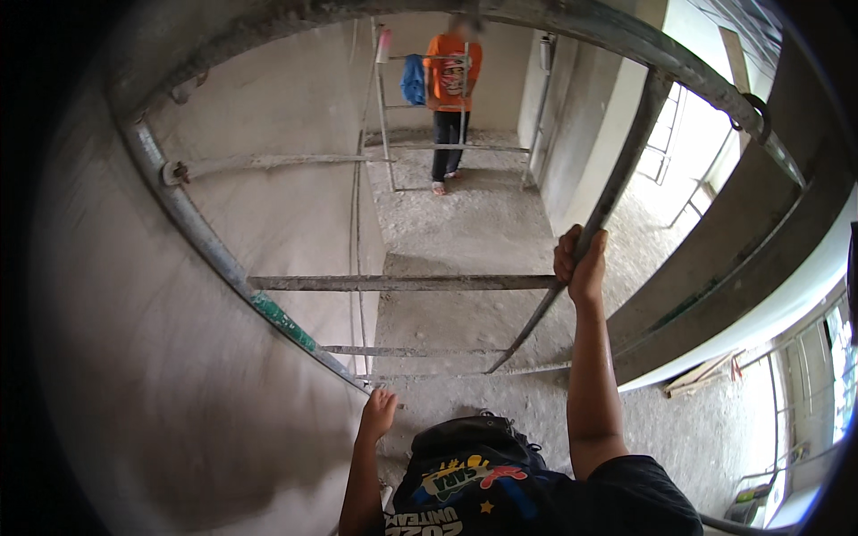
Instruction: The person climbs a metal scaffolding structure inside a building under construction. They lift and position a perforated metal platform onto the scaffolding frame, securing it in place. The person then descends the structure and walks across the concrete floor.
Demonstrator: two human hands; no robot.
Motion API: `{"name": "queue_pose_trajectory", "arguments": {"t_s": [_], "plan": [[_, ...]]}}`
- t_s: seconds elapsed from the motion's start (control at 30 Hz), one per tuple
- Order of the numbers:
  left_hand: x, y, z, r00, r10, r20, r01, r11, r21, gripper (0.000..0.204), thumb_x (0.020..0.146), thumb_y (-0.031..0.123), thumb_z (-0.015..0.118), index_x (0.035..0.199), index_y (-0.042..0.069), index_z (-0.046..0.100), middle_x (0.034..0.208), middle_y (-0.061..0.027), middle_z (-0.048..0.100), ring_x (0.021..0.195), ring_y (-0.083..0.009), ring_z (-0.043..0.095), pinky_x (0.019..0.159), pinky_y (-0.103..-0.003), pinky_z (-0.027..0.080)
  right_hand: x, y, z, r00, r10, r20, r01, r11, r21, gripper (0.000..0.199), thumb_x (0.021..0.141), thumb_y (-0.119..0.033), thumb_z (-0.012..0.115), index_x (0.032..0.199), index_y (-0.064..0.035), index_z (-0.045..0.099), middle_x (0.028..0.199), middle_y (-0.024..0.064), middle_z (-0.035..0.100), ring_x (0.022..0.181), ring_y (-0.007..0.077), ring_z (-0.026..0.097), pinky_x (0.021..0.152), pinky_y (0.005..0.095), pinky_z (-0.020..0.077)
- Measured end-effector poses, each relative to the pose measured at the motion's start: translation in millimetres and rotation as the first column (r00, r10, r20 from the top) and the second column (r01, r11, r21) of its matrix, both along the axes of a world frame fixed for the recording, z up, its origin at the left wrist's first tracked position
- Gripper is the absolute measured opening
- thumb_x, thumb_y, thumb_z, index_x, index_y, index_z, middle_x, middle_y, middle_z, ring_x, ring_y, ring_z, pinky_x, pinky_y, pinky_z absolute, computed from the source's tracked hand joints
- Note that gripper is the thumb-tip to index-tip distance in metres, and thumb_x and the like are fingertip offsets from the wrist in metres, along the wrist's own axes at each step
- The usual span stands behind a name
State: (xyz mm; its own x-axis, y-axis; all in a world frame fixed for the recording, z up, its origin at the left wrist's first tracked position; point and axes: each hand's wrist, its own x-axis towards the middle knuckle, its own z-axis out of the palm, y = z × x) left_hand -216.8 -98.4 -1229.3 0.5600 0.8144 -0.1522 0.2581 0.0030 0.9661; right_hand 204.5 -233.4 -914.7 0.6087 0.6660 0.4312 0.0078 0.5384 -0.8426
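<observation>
Room: bare concrete floor, grey plastered wall at left, bright openings at right.
Frame: round steel scaffold tubes, cement-spattered; rungs run across between the posts.
Right hand: raised, clenched round the right post.
Left hand: low, fingers loose, at the left post base; grip unclear.
Far: person in orange beside another frame.

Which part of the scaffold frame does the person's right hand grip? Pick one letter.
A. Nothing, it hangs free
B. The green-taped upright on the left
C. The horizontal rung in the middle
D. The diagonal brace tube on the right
D: the right hand is closed around the diagonal brace tube that slants down from the top bar, while the horizontal rung is untouched and the left hand is low by the green-taped upright.
</observation>
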Motion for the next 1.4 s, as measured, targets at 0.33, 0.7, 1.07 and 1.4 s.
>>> {"name": "queue_pose_trajectory", "arguments": {"t_s": [0.33,0.7,1.07,1.4], "plan": [[-138.9,-38.5,-170.1,0.681,-0.213,-0.701,-0.024,0.95,-0.312,0.049,0.081,0.039,0.066,0.108,-0.001,0.065,0.105,-0.0255,0.068,0.097,-0.0387,0.068,0.084,-0.044,0.053,2.0,1.3,-3.2,1.0,-0.013,-0.019,0.013,1.0,0.006,0.073,0.089,-0.081,0.031,0.076,-0.0099,0.042,0.051,-0.0029,0.033,0.04,0.0082,0.03,0.037,0.0246,0.0262],[-151.5,-55.8,-170.0,0.751,-0.116,-0.651,-0.339,0.777,-0.53,0.038,0.085,0.032,0.063,0.091,-0.005,0.064,0.073,-0.0144,0.067,0.058,-0.0268,0.066,0.052,-0.039,0.054,3.5,-5.1,-3.6,1.0,-0.024,-0.009,0.024,1.0,0.016,0.072,0.09,-0.079,0.031,0.076,-0.0095,0.041,0.051,-0.0022,0.033,0.039,0.0088,0.03,0.037,0.0247,0.0264],[-64.7,4.6,-139.2,0.909,0.166,-0.381,-0.275,0.927,-0.253,0.033,0.091,0.031,0.062,0.093,-0.001,0.06,0.077,-0.0096,0.065,0.063,-0.0185,0.063,0.058,-0.032,0.052,1.1,-1.7,-4.4,1.0,-0.016,-0.016,0.017,1.0,0.015,0.074,0.088,-0.081,0.035,0.076,-0.0087,0.043,0.05,-0.0024,0.034,0.04,0.0077,0.029,0.037,0.0248,0.0247],[121.1,9.0,121.1,0.933,-0.189,0.305,0.133,0.972,0.195,0.041,0.098,0.039,0.059,0.115,0.002,0.052,0.101,-0.0084,0.062,0.093,-0.0162,0.06,0.087,-0.032,0.049,4.4,-8.3,-7.4,1.0,-0.029,0.008,0.029,0.999,-0.018,0.077,0.085,-0.084,0.034,0.075,-0.0078,0.044,0.05,-0.0013,0.036,0.04,0.0078,0.03,0.037,0.0257,0.0236]]}}
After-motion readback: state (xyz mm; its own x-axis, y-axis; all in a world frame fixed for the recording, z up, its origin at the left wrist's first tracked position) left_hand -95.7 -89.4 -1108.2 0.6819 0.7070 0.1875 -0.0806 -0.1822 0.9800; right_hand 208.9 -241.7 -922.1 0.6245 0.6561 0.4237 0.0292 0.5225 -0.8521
